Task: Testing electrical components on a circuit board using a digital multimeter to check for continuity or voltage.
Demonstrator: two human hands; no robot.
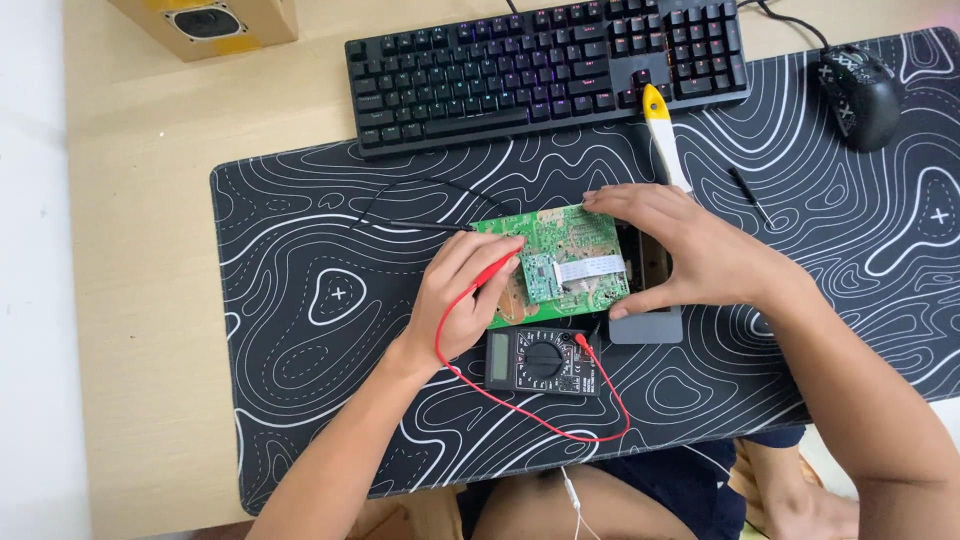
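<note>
Hands (690,255) over patterned desk mat (300,300)

A green circuit board (555,262) lies tilted at the frame's centre on the patterned desk mat, a white ribbon cable across its face. A red probe (492,270) touches its left edge; its red lead loops down to the black multimeter (541,361) just below.

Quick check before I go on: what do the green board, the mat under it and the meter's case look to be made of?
Green board: rigid circuit laminate with a glossy coating, going by its solder spots and mounted parts. Mat: probably soft cloth-topped rubber, matte, lying flat with printed white lines. Meter: looks like hard black plastic, with a moulded dial.
</note>
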